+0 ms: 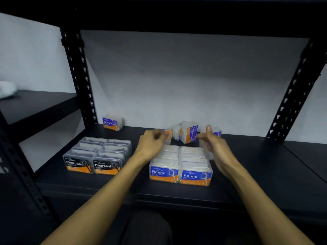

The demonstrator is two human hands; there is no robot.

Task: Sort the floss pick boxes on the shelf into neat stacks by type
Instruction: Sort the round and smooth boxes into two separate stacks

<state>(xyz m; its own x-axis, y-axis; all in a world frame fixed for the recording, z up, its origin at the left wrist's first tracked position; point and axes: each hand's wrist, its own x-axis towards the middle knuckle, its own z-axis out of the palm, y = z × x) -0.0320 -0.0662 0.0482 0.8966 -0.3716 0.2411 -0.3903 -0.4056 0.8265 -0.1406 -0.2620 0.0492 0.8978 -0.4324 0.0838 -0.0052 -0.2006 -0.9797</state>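
Hands reach behind the Round boxes (180, 167): left grip (152, 142) curled on a box, right grip (215, 144) loosely spread beside another.

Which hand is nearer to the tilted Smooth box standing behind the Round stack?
Right. The right hand has fingers almost at the tilted Smooth box, just to its right; the left hand sits farther off to its left.

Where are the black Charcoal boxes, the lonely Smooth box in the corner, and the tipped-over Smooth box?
Charcoal boxes (106, 167): head view, front label of the right-hand box.
Lone Smooth box (111, 123): head view, its blue label.
Tipped Smooth box (191, 134): head view, its sideways label.
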